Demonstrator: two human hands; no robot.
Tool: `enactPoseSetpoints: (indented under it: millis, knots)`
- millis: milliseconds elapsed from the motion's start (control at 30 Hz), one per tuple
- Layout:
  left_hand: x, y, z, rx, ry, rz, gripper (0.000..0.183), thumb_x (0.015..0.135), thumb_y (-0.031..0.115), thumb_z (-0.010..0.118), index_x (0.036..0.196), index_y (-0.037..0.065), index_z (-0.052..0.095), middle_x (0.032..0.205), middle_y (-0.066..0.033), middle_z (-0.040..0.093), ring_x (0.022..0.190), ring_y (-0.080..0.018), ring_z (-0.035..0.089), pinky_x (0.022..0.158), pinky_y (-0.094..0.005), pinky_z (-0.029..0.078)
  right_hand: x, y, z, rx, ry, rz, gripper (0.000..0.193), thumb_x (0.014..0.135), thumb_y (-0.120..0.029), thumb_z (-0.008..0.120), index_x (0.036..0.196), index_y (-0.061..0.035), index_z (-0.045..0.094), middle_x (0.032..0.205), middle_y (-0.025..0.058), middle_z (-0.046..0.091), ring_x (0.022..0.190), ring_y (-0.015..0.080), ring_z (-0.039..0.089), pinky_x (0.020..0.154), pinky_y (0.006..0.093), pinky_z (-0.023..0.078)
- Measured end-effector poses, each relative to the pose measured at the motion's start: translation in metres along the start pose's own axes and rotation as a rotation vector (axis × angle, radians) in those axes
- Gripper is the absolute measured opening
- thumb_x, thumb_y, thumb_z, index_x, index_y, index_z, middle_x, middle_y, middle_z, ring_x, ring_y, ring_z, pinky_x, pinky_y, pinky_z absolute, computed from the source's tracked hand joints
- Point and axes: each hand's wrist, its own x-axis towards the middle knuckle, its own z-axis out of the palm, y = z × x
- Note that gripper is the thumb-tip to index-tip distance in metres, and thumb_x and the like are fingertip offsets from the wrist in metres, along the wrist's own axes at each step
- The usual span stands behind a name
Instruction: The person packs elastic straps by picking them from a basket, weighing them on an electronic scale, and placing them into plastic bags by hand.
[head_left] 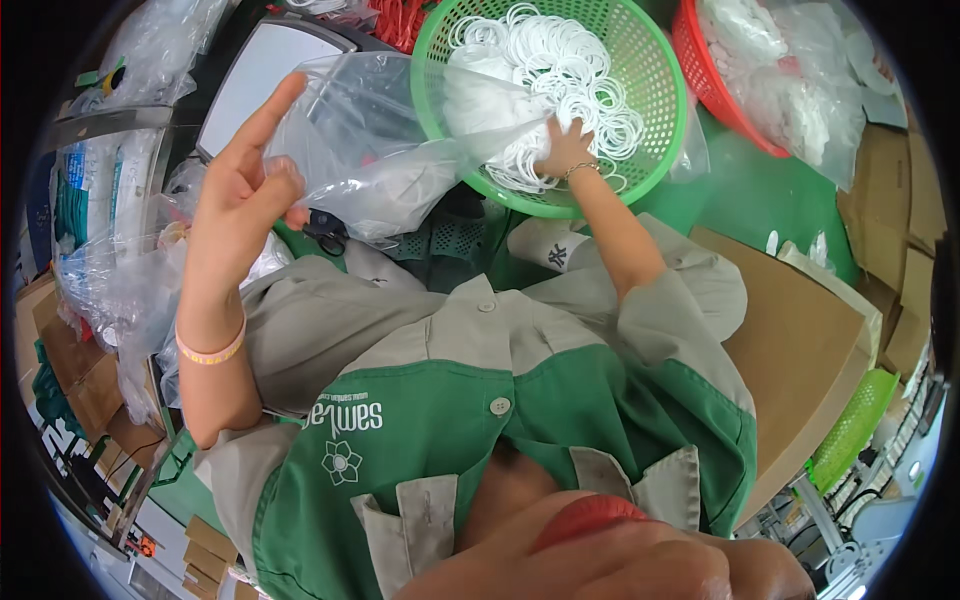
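At the left, my left hand (240,195) is raised with its index finger stretched out. Its thumb and other fingers are closed on the edge of a clear plastic bag (350,120). The bag spreads to the right over the rim of a green mesh basket (655,130). A heap of thin white rings (560,50) lies in that basket. My right hand (568,152) reaches over the near rim, its fingers curled down into the rings beside the bag's edge. The fingertips are partly hidden among the rings.
A red basket (715,85) holding bagged white pieces stands at the far right. Behind the bag is a flat pale panel (270,75). Black-handled scissors (325,232) lie below the bag. A cardboard box (780,340) stands at my right, and plastic-wrapped packs (110,200) at my left.
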Motion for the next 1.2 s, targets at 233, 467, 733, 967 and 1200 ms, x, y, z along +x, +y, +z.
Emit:
enactPoseSetpoints:
  millis: [233, 467, 733, 967, 1200]
  knots:
    - [0.004, -0.008, -0.012, 0.008, -0.028, -0.001, 0.056, 0.071, -0.002, 0.044, 0.127, -0.001, 0.036, 0.125, -0.0045, 0.044, 0.056, 0.0000, 0.037, 0.050, -0.0151, 0.035, 0.041, 0.055, -0.042, 0.252, 0.295, 0.013, 0.047, 0.066, -0.022, 0.058, 0.111, -0.0123, 0.049, 0.100, 0.0233, 0.055, 0.090, 0.0368, 0.056, 0.079, 0.0408, 0.045]
    - [0.013, -0.011, -0.006, 0.124, 0.006, 0.121, 0.052, 0.071, -0.001, 0.049, 0.123, 0.001, 0.043, 0.077, 0.0030, 0.048, 0.050, -0.0001, 0.032, 0.048, -0.0158, 0.032, 0.029, 0.097, -0.083, 1.153, 0.267, -0.115, 0.034, 0.064, -0.008, 0.059, 0.097, -0.0007, 0.058, 0.087, 0.0103, 0.061, 0.075, 0.0187, 0.057, 0.066, 0.0302, 0.045]
    - [0.021, -0.009, 0.009, 0.048, -0.086, 0.019, 0.068, 0.069, -0.001, 0.050, 0.132, 0.003, 0.026, 0.135, -0.0081, 0.031, 0.057, -0.0016, 0.043, 0.051, -0.0177, 0.039, -0.014, 0.057, -0.162, 1.480, 0.135, -0.684, 0.033, 0.069, -0.002, 0.062, 0.100, 0.0032, 0.054, 0.090, 0.0088, 0.060, 0.076, 0.0181, 0.059, 0.066, 0.0304, 0.050]
    - [0.029, 0.026, 0.038, -0.073, -0.309, 0.088, 0.072, 0.068, -0.004, 0.052, 0.132, 0.007, 0.021, 0.094, -0.0059, 0.052, 0.066, -0.0086, 0.049, 0.054, -0.0198, 0.041, -0.083, -0.046, -0.172, 0.740, 0.502, -1.286, 0.026, 0.060, -0.007, 0.063, 0.085, -0.0030, 0.062, 0.086, 0.0121, 0.062, 0.080, 0.0247, 0.061, 0.072, 0.0329, 0.048]
    - [0.024, -0.007, 0.032, 0.216, -0.113, 0.245, 0.075, 0.063, 0.005, 0.053, 0.131, -0.003, 0.023, 0.065, -0.0067, 0.052, 0.050, -0.0106, 0.047, 0.049, -0.0230, 0.041, -0.116, -0.084, -0.157, 1.467, -0.161, -0.894, 0.030, 0.064, -0.008, 0.060, 0.091, 0.0034, 0.059, 0.084, 0.0077, 0.062, 0.077, 0.0158, 0.058, 0.070, 0.0290, 0.046]
